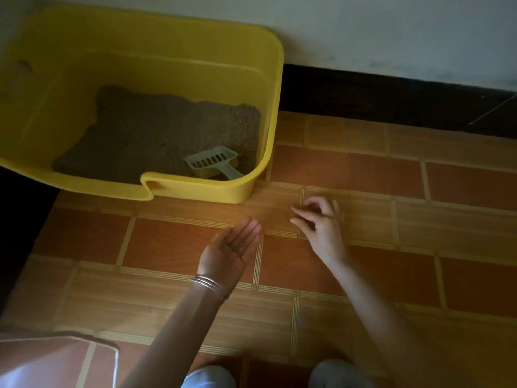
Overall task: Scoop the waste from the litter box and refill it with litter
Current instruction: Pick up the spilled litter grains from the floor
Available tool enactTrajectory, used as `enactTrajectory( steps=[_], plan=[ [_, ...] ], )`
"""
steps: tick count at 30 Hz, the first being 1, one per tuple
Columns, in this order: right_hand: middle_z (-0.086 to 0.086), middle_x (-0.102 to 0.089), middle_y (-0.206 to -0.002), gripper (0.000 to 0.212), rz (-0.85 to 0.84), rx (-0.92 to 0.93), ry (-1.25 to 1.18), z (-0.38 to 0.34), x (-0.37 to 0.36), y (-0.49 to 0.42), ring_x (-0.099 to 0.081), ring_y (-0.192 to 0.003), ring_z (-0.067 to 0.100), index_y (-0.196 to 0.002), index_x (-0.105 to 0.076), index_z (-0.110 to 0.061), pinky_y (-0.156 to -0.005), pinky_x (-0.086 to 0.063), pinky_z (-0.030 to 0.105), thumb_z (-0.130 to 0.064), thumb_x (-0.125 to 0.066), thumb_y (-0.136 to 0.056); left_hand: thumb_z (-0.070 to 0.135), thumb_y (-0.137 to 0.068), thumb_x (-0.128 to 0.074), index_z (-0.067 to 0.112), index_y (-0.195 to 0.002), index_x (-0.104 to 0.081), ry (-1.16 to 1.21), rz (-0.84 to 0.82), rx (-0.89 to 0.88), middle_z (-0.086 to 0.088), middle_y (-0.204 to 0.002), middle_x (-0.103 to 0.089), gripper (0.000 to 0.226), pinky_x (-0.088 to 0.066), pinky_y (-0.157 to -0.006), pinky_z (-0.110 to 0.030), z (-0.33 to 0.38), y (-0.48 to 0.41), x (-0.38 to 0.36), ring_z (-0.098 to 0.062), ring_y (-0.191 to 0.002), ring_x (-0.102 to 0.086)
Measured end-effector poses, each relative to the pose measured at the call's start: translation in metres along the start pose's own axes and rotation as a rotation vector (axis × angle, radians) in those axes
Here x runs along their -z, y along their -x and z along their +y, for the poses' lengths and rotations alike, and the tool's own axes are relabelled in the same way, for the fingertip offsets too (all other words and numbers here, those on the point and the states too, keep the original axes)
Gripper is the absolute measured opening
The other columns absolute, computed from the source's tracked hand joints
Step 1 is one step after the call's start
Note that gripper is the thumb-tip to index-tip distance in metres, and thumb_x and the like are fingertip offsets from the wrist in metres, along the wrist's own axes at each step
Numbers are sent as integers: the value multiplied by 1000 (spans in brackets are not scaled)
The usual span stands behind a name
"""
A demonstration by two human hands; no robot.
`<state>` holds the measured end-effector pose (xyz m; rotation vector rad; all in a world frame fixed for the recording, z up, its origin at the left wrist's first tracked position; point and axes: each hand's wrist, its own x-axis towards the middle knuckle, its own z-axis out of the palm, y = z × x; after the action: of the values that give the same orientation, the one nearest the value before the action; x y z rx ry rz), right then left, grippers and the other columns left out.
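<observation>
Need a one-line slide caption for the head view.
Left hand, palm up, holds a few litter grains; right hand hovers over the floor tiles; scoop lies in the yellow litter box.

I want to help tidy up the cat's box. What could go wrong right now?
The litter grains lie loose on the flat, palm-up left hand, over the floor tiles and outside the litter box, so a tilt could spill them. The right hand is low over the floor with curled fingers; any bits there are too small to see, so some may get missed.
</observation>
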<state>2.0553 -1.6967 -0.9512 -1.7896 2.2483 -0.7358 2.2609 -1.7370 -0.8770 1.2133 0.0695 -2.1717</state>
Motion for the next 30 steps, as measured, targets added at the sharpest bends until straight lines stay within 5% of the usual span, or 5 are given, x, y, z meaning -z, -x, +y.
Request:
enactTrajectory(
  steps=[8, 16, 30],
  plan=[
    [-5, -59, -106, 29, -11, 105, 43, -4, -9, 7, -50, -88, 22, -102, -69, -38, -73, -38, 37, -51, -53, -81, 20, -100, -30, -4, -107, -61, 20, 16, -18, -19, -109, -67, 40, -51, -87, -36, -1, -10, 12, -27, -101, -65],
    [-10, -62, -90, 22, 87, 20, -62, -11, -12, 2, -49, -84, 20, -81, -74, -36, -70, -33, 33, -52, -62, -74, 20, -100, -29, -3, -104, -63, 32, 38, -6, -18, -104, -69, 41, -51, -90, -35, -3, -14, 13, -26, -97, -67],
    [-10, -62, -76, 22, 84, -94, -9, -23, -19, 3, -41, -86, 15, -72, -72, -29, -72, -31, 34, -47, -58, -75, 20, -101, -28, -5, -105, -61, 44, 38, 38, -19, -104, -68, 42, -47, -92, -35, -11, -19, 9, -28, -100, -64]
  ],
)
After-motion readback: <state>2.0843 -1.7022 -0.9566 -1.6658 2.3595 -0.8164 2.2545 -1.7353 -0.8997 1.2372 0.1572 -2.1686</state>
